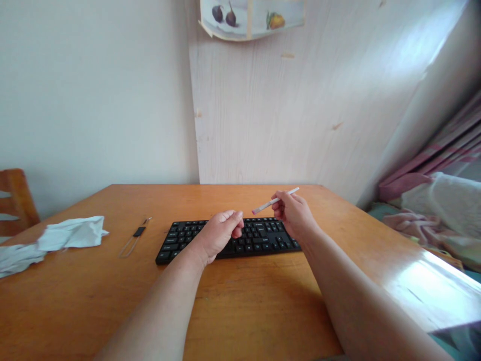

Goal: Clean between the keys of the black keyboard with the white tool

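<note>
A black computer keyboard (259, 240) lies flat on the wooden table, lengthwise in front of me. Over its right part, my right hand (295, 214) grips a thin brush (269, 203) with a white handle. The brush's pinkish tip points left and slightly down, towards my other hand, and stays apart from it. My left hand (221, 231) is above the middle of the keyboard, thumb and fingers pressed together in a pinch. Whatever is between those fingertips, if anything, is hidden or too small to make out. Both forearms cover parts of the table and keyboard.
Left of the keyboard lies a keycap puller (139, 231) with wire loops and a black middle. Crumpled white cloths (73, 233) rest at the table's left edge, near a wooden chair (20, 198). Bedding (447, 210) is piled beyond the right edge of the table (255, 311).
</note>
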Demonstrator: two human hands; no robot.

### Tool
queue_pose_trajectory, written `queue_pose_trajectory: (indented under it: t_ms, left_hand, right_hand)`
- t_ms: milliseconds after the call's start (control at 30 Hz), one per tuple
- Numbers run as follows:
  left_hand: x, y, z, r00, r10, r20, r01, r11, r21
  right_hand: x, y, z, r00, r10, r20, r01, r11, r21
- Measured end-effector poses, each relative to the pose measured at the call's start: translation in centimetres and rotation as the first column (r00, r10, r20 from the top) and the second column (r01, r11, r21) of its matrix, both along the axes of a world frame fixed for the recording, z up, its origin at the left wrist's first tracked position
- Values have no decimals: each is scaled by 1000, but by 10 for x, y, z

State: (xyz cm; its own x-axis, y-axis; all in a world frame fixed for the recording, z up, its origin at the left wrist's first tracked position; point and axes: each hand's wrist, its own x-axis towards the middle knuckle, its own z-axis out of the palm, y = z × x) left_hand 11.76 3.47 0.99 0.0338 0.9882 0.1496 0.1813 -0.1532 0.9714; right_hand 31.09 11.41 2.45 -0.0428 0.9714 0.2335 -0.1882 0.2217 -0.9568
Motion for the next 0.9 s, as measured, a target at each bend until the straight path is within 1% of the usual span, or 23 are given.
queue_pose_trajectory:
  t_ms: [67,133,200,267,300,367,467,667,900]
  left_hand:
    - [-3,4,-2,993,112,-26,-111,993,42]
    - [-5,8,-5,961,241,-137,-227,968,110]
    - [-8,11,-8,887,349,-302,-301,933,196]
    - [-11,13,-11,805,402,-436,-318,913,256]
    - [-11,14,-13,776,408,-482,-312,911,270]
    - [-12,15,-15,734,404,-547,-291,914,284]
    - [-12,16,-18,696,388,-603,-263,920,289]
    - [-11,14,-18,671,347,-655,-231,938,260]
    - [-11,13,-18,664,335,-669,-210,942,263]
  right_hand:
    - [2,5,-4,987,-64,145,57,997,51]
    - [0,6,-10,940,-92,329,50,990,135]
    - [-3,4,-15,853,-131,505,0,968,251]
    - [-7,1,-20,769,-173,615,-66,936,346]
    - [-8,0,-21,743,-182,645,-96,923,372]
    - [-10,0,-24,719,-179,671,-138,910,391]
    - [-10,0,-25,691,-176,702,-176,900,398]
    - [-7,-5,-17,640,-168,749,-264,868,420]
    - [-4,-11,-8,641,-158,751,-273,868,415]
